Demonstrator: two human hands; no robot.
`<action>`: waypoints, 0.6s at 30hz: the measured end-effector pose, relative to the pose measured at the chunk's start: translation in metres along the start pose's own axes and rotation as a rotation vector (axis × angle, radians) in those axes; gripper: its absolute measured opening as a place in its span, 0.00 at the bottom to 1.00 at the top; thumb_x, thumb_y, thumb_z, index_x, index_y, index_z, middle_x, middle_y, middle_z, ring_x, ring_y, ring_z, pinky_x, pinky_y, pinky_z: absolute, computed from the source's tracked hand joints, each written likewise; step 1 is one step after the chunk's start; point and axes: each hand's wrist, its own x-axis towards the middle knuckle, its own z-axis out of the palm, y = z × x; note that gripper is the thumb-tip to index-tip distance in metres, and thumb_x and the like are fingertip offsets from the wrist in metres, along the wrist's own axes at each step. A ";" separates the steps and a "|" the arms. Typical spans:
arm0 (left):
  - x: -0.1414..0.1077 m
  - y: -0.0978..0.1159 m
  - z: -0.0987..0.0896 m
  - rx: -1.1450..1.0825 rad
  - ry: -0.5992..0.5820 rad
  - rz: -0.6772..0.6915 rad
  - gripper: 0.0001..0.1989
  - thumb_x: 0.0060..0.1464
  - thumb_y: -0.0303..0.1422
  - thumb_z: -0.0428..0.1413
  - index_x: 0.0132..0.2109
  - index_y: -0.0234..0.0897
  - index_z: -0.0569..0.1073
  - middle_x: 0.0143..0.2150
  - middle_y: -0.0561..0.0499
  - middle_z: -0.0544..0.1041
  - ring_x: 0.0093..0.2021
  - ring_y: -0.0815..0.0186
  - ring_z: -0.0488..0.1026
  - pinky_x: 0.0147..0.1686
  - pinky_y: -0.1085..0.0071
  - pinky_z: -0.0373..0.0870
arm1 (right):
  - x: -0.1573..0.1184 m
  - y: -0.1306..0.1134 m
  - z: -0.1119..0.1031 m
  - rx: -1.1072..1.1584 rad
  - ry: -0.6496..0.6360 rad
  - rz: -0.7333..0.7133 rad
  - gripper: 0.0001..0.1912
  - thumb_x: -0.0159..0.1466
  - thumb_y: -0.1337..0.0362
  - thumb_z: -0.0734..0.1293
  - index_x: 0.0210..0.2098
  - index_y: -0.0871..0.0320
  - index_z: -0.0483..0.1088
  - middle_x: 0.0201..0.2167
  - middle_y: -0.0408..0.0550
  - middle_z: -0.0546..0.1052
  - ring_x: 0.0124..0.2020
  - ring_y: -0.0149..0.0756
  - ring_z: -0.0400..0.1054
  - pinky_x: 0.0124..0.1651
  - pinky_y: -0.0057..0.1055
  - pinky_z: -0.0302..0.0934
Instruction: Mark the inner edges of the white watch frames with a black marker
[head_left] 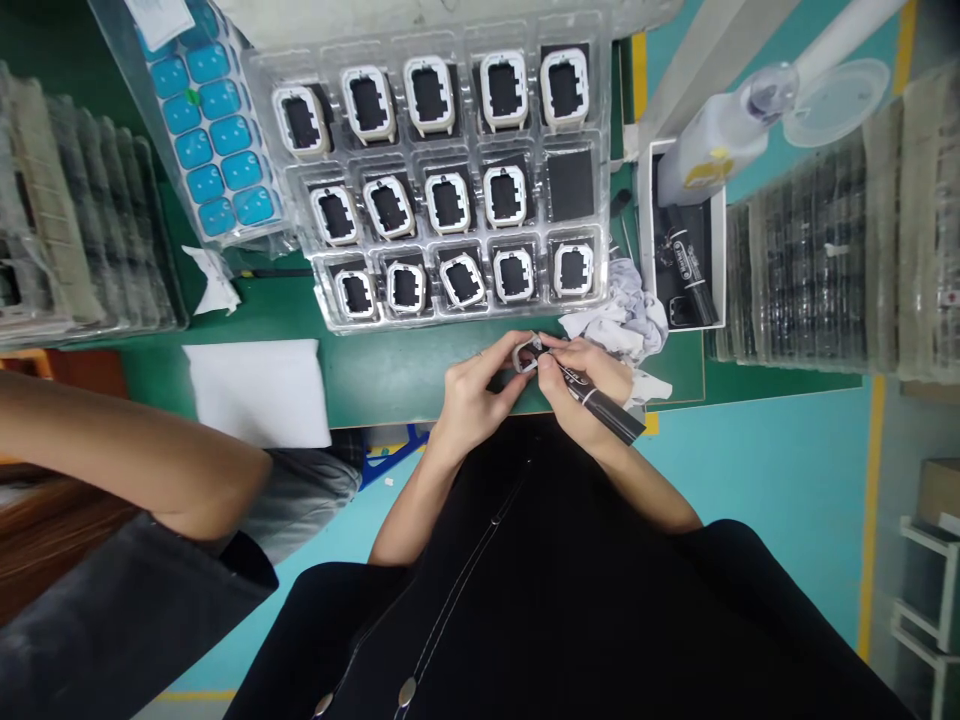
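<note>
Broadly, a green workbench [375,375] spans the scene, with a bank of stacked trays [795,240] standing well to the right of the clear blister tray [450,320], whose pockets bear fourteen white rounded-square case frames [448,203]. Left of the tray and on its near side, a co-worker's bent arm [150,465] reaches in beside a folded white cloth [259,395]. Just right of the tray sits a white-walled box [720,240] with a plastic bottle [712,140] and a spare marker [686,262] in it; a crumpled rag [626,310] lies by the tray's near right corner. Smallest, just off the tray's near edge, are a black marker [604,400] and one more frame [517,357]

Uneven pressure from the marker could twist the frame out of its fingertip pinch, I judge, and a slipping tip could smear the white rim; the rag, close against the right wrist, might get dragged along. Whether the tip touches the frame is hard to tell behind the fingers

Both forearms angle inward from the side opposite the tray. The left hand [472,400] pinches the frame between curled fingers and thumb; the right hand [570,385] grasps the marker like a pen, barrel sloping back over the palm
</note>
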 end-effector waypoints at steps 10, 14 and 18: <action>0.000 -0.002 0.003 -0.088 0.015 -0.026 0.21 0.72 0.32 0.69 0.69 0.41 0.84 0.59 0.47 0.92 0.51 0.59 0.94 0.60 0.63 0.93 | 0.000 -0.001 0.001 0.023 0.011 0.009 0.07 0.76 0.68 0.75 0.44 0.47 0.80 0.39 0.42 0.91 0.48 0.47 0.93 0.49 0.43 0.89; -0.001 -0.001 0.002 -0.055 0.007 -0.046 0.21 0.72 0.33 0.68 0.68 0.41 0.84 0.59 0.48 0.92 0.50 0.59 0.93 0.60 0.62 0.93 | -0.001 -0.001 0.000 0.013 -0.004 0.044 0.06 0.76 0.66 0.76 0.44 0.47 0.81 0.40 0.43 0.91 0.49 0.48 0.92 0.53 0.47 0.89; 0.000 0.000 0.001 -0.037 0.008 -0.037 0.20 0.73 0.33 0.68 0.68 0.42 0.85 0.59 0.48 0.92 0.50 0.59 0.93 0.59 0.63 0.93 | -0.002 0.000 0.001 0.015 0.009 0.048 0.05 0.76 0.66 0.76 0.44 0.47 0.81 0.39 0.42 0.91 0.49 0.48 0.92 0.52 0.46 0.89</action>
